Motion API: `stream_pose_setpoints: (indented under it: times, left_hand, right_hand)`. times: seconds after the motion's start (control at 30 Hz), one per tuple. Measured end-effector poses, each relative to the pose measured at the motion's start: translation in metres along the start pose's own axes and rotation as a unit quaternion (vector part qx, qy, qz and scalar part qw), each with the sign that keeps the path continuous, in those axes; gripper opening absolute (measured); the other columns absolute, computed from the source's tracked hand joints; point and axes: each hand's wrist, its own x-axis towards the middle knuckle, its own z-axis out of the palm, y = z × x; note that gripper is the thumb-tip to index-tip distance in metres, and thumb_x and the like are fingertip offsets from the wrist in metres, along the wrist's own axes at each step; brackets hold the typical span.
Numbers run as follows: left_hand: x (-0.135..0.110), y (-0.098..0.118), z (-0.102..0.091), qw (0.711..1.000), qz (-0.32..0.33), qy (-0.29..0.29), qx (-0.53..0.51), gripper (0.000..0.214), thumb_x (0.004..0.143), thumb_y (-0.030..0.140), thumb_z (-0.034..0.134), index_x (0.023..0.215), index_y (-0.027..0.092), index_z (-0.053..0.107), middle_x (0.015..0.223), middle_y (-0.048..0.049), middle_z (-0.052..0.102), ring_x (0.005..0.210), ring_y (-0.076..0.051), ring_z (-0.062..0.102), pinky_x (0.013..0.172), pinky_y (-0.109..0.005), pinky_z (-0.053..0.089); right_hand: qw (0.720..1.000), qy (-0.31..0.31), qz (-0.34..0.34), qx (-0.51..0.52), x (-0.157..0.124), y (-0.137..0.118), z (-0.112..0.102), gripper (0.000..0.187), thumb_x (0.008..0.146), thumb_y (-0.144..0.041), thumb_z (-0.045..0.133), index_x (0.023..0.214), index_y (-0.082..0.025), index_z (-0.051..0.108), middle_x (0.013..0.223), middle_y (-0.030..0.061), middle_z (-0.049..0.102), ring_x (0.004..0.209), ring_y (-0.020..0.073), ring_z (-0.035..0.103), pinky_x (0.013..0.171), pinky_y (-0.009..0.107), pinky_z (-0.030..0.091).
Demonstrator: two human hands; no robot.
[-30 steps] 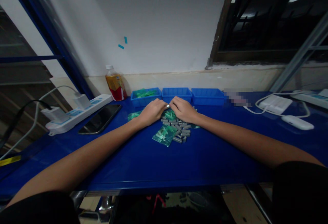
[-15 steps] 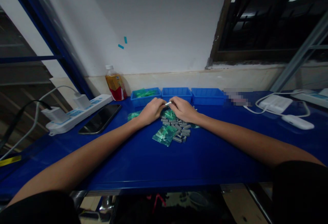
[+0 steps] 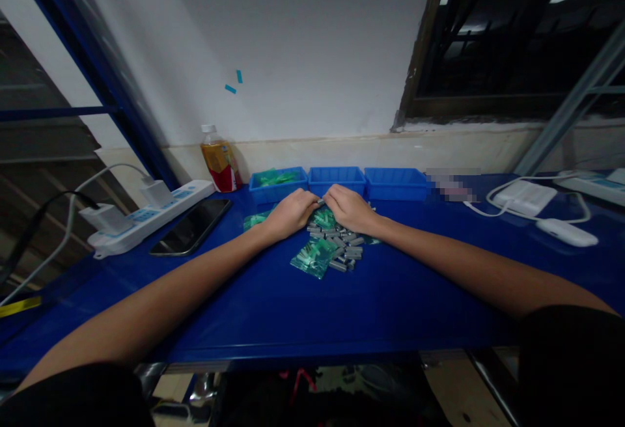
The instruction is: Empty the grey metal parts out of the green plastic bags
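Observation:
My left hand [image 3: 291,211] and my right hand [image 3: 347,209] meet fingertip to fingertip over a heap of small grey metal parts [image 3: 340,246] and green plastic bags [image 3: 314,256] on the blue table [image 3: 342,303]. Both hands are curled shut, and a small grey piece [image 3: 320,202] shows between the fingertips. Which hand holds it I cannot make out. Another green bag [image 3: 254,219] lies just left of my left hand.
Three blue bins [image 3: 336,178] stand behind the hands; the left bin [image 3: 277,179] holds green bags. A drink bottle [image 3: 220,159], a power strip [image 3: 149,213] and a phone [image 3: 191,226] lie to the left. White chargers and cables [image 3: 541,209] lie at the right.
The small light piece, raised and plain between the fingertips half a second ago, is now lower and mostly covered by the fingers. The arms have hardly moved.

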Motion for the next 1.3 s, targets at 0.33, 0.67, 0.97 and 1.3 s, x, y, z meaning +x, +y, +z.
stream_pose_setpoints:
  times: [0.33,0.67,0.97,1.3]
  left_hand:
    - [0.0000,0.0045,-0.0034,0.999,-0.008,0.004,0.039,0.025,0.093,0.032,0.038,0.103,0.014,0.053,0.090,-0.0082,0.061,0.084,-0.020,0.052,0.077,-0.034,0.044]
    - [-0.0006,0.0024,-0.0026,1.000,-0.001,-0.003,0.030,0.024,0.095,0.029,0.035,0.103,0.015,0.053,0.093,-0.0084,0.061,0.085,-0.019,0.052,0.076,-0.032,0.043]
    - [-0.0006,0.0032,-0.0026,0.996,0.017,-0.010,0.084,0.025,0.095,0.026,0.035,0.103,0.015,0.055,0.091,-0.0090,0.061,0.084,-0.021,0.050,0.072,-0.033,0.040]
    - [-0.0003,0.0046,-0.0048,0.994,0.034,-0.003,0.107,0.028,0.095,0.027,0.033,0.105,0.015,0.056,0.089,-0.0091,0.060,0.085,-0.021,0.049,0.071,-0.034,0.037]
  right_hand:
    - [0.998,-0.001,-0.006,-0.064,0.0002,0.0031,0.0021,0.037,0.096,-0.033,0.030,0.070,-0.018,0.051,0.071,0.0047,0.052,0.072,0.0171,0.045,0.069,0.030,0.031]
    - [0.999,-0.011,-0.032,0.021,0.0000,0.0000,-0.0027,0.041,0.096,-0.033,0.029,0.063,-0.019,0.047,0.063,0.0021,0.049,0.066,0.0150,0.045,0.065,0.029,0.032]
    - [0.998,-0.006,-0.035,0.053,-0.0007,0.0010,-0.0030,0.042,0.096,-0.036,0.028,0.060,-0.020,0.042,0.059,0.0006,0.045,0.063,0.0147,0.044,0.064,0.029,0.032]
    - [0.998,0.016,-0.043,0.045,-0.0017,0.0015,-0.0028,0.040,0.095,-0.031,0.029,0.058,-0.020,0.042,0.060,0.0020,0.046,0.062,0.0148,0.044,0.063,0.030,0.032]
